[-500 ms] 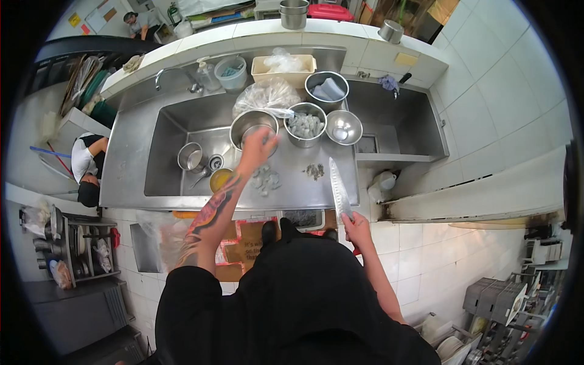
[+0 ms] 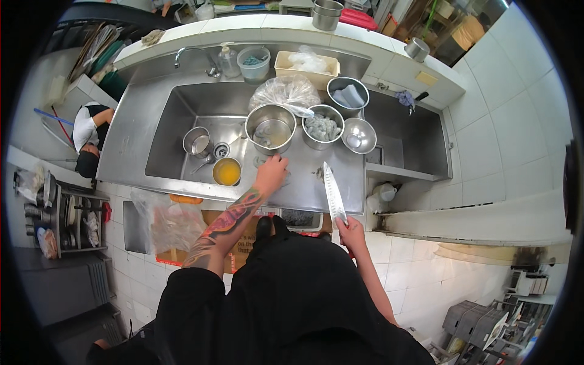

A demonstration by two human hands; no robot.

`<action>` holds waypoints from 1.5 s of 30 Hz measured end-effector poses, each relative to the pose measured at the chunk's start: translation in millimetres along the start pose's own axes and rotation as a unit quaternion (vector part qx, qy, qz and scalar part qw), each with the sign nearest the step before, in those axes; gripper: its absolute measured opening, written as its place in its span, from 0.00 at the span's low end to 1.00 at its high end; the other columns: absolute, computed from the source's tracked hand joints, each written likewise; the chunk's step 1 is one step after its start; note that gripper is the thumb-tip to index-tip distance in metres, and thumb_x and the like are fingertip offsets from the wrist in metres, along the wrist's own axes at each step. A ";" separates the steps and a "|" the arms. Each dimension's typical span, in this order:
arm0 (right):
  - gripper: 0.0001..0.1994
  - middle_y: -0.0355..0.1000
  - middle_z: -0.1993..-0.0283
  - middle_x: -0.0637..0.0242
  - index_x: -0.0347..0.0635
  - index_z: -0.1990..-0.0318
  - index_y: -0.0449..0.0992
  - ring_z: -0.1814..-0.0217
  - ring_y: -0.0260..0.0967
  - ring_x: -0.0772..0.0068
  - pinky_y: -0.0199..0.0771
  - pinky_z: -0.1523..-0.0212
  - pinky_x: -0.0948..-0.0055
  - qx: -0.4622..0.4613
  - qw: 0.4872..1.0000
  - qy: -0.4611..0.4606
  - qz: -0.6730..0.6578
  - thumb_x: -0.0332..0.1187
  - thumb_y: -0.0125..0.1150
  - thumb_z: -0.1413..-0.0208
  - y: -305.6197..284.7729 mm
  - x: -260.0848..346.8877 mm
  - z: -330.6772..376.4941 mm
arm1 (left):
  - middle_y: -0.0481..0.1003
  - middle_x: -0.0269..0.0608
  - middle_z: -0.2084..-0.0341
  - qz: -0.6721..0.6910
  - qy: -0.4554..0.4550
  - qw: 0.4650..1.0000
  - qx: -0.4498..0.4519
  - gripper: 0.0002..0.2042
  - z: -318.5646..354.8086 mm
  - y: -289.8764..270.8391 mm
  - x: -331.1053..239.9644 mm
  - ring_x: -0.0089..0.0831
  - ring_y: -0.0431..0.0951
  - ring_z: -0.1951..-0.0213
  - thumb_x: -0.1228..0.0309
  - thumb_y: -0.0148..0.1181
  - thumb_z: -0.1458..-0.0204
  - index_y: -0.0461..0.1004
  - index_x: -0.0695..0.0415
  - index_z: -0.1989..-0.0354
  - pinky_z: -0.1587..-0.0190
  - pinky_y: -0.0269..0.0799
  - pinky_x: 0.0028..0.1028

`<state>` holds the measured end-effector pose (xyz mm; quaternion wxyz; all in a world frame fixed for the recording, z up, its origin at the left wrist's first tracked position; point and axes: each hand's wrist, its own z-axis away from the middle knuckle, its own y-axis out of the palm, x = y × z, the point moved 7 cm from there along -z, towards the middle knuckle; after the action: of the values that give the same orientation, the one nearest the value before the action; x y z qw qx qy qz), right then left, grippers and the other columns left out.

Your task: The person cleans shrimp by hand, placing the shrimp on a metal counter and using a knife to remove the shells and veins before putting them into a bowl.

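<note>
My left hand (image 2: 271, 174) is down on the steel counter among peeled shrimp (image 2: 260, 161), its fingers curled and closed. Whatever lies under its fingertips is hidden. In my right hand (image 2: 353, 236) is the handle of a long knife (image 2: 334, 193), its blade pointing away from me over the counter's front edge. Small dark scraps (image 2: 319, 173) lie left of the blade tip. Beyond my left hand stands a steel pot (image 2: 250, 131) with a few shrimp in the bottom. A steel container (image 2: 310, 141) to its right is full of shrimp.
An empty steel bowl (image 2: 359, 141) and a container with a grey-blue block (image 2: 348, 96) stand at the right. Behind the pot sits a clear plastic bag (image 2: 285, 91). The left sink (image 2: 167, 146) holds a small pot (image 2: 196, 141) and a bowl of yellow liquid (image 2: 228, 172).
My left hand has come back from over the pot to the shrimp on the counter. The right hand still holds the knife. The whole view has shifted slightly.
</note>
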<state>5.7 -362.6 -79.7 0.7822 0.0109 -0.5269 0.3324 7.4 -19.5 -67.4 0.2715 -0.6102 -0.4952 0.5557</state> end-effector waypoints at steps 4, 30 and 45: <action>0.14 0.63 0.84 0.74 0.38 0.55 0.79 0.88 0.60 0.81 0.61 0.86 0.74 -0.001 1.000 -0.013 0.023 0.42 0.61 0.33 -1.3 0.1 -8.5 | 0.75 0.45 0.57 0.040 0.016 0.999 -0.022 0.10 -13.9 -45.4 -17.4 0.50 0.78 0.55 0.66 0.66 0.47 0.76 0.54 0.58 0.56 0.77 0.46; 0.17 0.66 0.84 0.70 0.37 0.69 0.74 0.87 0.63 0.79 0.65 0.84 0.72 -0.074 0.997 -0.017 0.032 0.42 0.62 0.34 -24.4 -2.0 17.6 | 0.81 0.55 0.70 -0.022 -0.043 0.985 0.163 0.07 -148.0 31.4 116.8 0.53 0.83 0.59 0.75 0.63 0.59 0.84 0.55 0.70 0.52 0.80 0.43; 0.17 0.75 0.77 0.61 0.36 0.56 0.81 0.83 0.71 0.73 0.71 0.78 0.68 -0.016 0.998 -0.013 0.056 0.43 0.61 0.34 -23.4 -0.6 -6.4 | 0.76 0.45 0.68 0.102 0.112 0.978 0.140 0.10 1.0 -8.1 -4.9 0.49 0.79 0.61 0.81 0.63 0.59 0.80 0.57 0.66 0.60 0.75 0.42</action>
<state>23.2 -378.9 -75.3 0.7554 -0.0265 -0.5423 0.3667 4.6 -21.2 -58.5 0.3503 -0.6716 -0.3139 0.5725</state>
